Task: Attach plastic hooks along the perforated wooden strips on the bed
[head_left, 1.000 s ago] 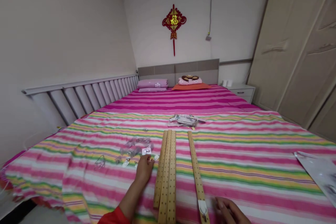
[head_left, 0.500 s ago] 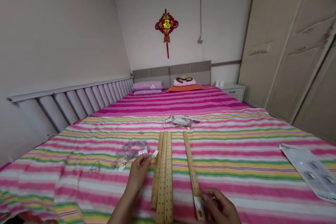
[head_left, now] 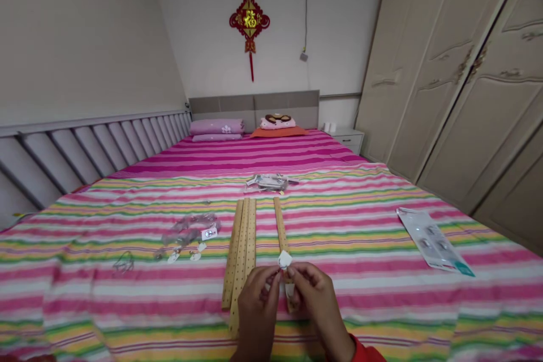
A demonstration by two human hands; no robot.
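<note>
My left hand (head_left: 258, 300) and my right hand (head_left: 316, 297) meet over the near end of the wooden strips, fingers pinched together on a small white packet (head_left: 284, 260). Under the left hand lies a bundle of perforated wooden strips (head_left: 241, 243); a single perforated strip (head_left: 280, 229) runs beside it and passes under my right hand. A white label on that single strip shows between my fingers. Everything rests on a striped bedspread (head_left: 360, 249).
Small clear bags and white packets (head_left: 189, 235) lie left of the strips. A crumpled plastic wrapper (head_left: 267, 182) sits beyond them. A printed plastic sleeve (head_left: 432, 237) lies at the right. Pillows (head_left: 216, 127) are at the headboard, a wardrobe (head_left: 458, 79) on the right.
My left hand picked a small white packet from the pile at the left and carried it right. My right hand rose from the single strip's end to meet it. The view shifted right.
</note>
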